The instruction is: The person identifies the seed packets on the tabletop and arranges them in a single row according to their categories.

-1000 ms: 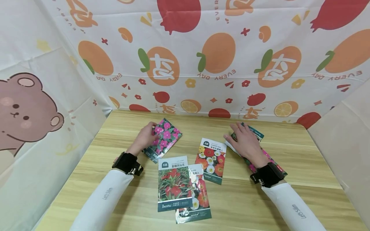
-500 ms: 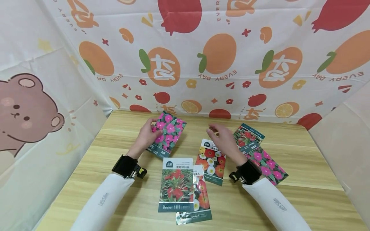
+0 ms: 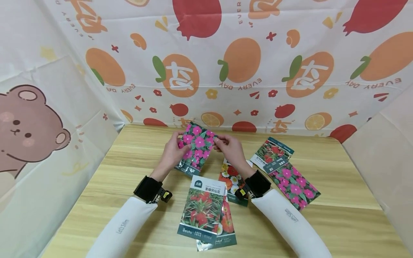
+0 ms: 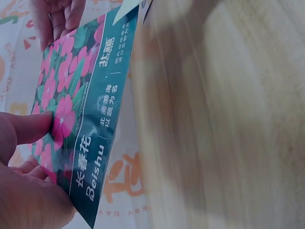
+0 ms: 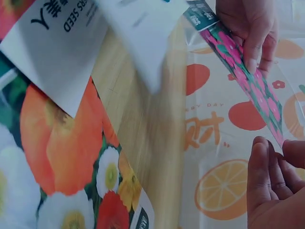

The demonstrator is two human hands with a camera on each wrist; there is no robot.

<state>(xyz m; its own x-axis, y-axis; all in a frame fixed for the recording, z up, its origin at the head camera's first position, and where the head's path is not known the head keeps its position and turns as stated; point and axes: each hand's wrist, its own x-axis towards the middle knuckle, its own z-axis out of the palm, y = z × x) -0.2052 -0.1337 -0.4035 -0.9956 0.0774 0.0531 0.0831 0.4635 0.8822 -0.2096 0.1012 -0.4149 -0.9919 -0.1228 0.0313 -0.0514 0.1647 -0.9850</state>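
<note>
Since the earlier frames the right hand (image 3: 229,148) has left the packets at its own side and has come across to the pink-flower seed packet (image 3: 196,152), which the left hand (image 3: 172,152) has lifted higher off the counter (image 3: 338,186). Now both hands hold this 1 packet between them, above the far middle of the counter. The left hand pinches its left edge, with the thumb lying on the printed flowers, as the left wrist view shows (image 4: 62,129). The right hand grips the opposite upper edge with curled fingers; in the right wrist view the packet (image 5: 248,81) is seen nearly edge-on between the 2 hands. The packet is tilted, and its dark green lower band points toward the person. Just below the right hand lies a packet with orange and white flowers (image 3: 230,177), partly hidden by the wrist. Nearer to the person than both hands lies a red-flower packet (image 3: 202,209), and it overlaps another packet (image 3: 222,229) under it. To the right of the right hand, 2 more packets lie touching: a green one with red flowers (image 3: 272,154) and a second pink-flower one (image 3: 294,185). A printed fruit cloth (image 3: 206,68) hangs behind the counter.
</note>
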